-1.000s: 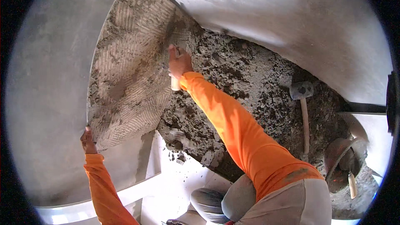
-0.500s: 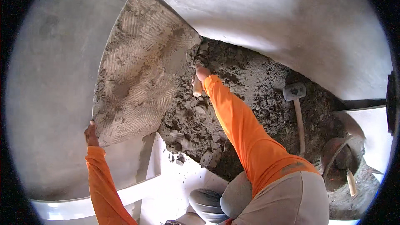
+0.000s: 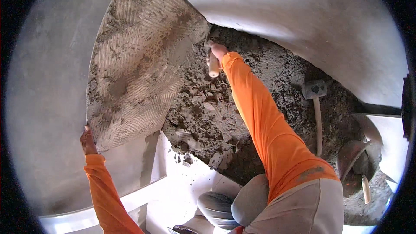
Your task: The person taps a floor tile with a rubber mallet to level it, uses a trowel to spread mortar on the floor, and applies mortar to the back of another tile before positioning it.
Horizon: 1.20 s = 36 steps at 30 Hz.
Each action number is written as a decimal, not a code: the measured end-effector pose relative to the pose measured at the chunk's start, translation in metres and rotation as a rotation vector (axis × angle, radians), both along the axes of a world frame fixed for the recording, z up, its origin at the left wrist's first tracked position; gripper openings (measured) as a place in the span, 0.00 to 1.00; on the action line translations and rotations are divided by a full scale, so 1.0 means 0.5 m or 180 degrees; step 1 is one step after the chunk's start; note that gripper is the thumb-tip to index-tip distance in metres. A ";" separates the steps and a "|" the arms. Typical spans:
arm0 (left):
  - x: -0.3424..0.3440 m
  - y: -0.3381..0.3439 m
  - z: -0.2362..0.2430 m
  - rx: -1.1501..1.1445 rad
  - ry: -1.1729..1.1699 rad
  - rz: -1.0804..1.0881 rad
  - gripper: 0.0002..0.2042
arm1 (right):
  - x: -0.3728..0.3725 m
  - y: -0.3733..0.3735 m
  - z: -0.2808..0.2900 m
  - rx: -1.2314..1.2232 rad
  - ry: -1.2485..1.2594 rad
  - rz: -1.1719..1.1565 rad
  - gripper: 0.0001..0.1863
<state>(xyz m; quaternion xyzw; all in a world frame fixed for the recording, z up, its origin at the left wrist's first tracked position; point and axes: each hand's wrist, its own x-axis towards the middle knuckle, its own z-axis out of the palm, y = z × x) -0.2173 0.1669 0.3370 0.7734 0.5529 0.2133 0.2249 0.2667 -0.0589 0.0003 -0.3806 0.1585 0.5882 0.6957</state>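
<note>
My left hand (image 3: 88, 142) grips the near left edge of a large tile (image 3: 143, 52), its fingers closed on the rim. The tile stands tilted up, its ridged underside smeared with grey mortar facing me. My right hand (image 3: 219, 51) is wrapped around the wooden handle of a trowel (image 3: 213, 68), at the tile's right corner. The trowel's blade is mostly hidden by the hand and mortar. Beneath and to the right of the tile spreads a rough, lumpy mortar bed (image 3: 203, 117).
A mallet (image 3: 315, 89) with a wooden handle lies on the mortar to the right. Near it, a bucket (image 3: 348, 158) stands with a wooden-handled tool (image 3: 366, 190) beside or in it. Smooth grey surfaces rise left and far right. My knees (image 3: 251, 201) are at the mortar's near edge.
My right hand has moved farther away with the trowel, along the tile's right corner. The tile's held edge and my left hand sit slightly farther left. The whole view has shifted a little.
</note>
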 end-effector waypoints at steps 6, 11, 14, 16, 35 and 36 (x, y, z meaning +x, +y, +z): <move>0.052 -0.073 0.044 0.0564 0.0000 -0.0368 0.31 | -0.073 0.042 0.118 0.0453 -0.0568 -0.0137 0.13; 0.069 -0.059 0.024 0.0389 -0.0055 -0.0074 0.24 | -0.010 0.029 -0.012 0.0576 -0.0001 0.0030 0.12; 0.067 -0.092 0.012 0.0590 -0.0069 0.0036 0.23 | -0.023 -0.028 0.046 0.0642 0.0152 -0.0039 0.13; 0.088 -0.107 0.017 0.0776 -0.0267 -0.0109 0.23 | -0.066 -0.033 0.086 0.0438 -0.0484 0.0133 0.17; 0.071 -0.050 -0.047 0.1095 -0.0022 -0.0644 0.24 | -0.214 0.111 -0.053 -0.1308 -0.1644 -0.0509 0.30; 0.100 -0.077 -0.050 0.0755 0.0065 -0.0629 0.24 | -0.204 0.112 -0.057 -0.1345 -0.1644 -0.0742 0.31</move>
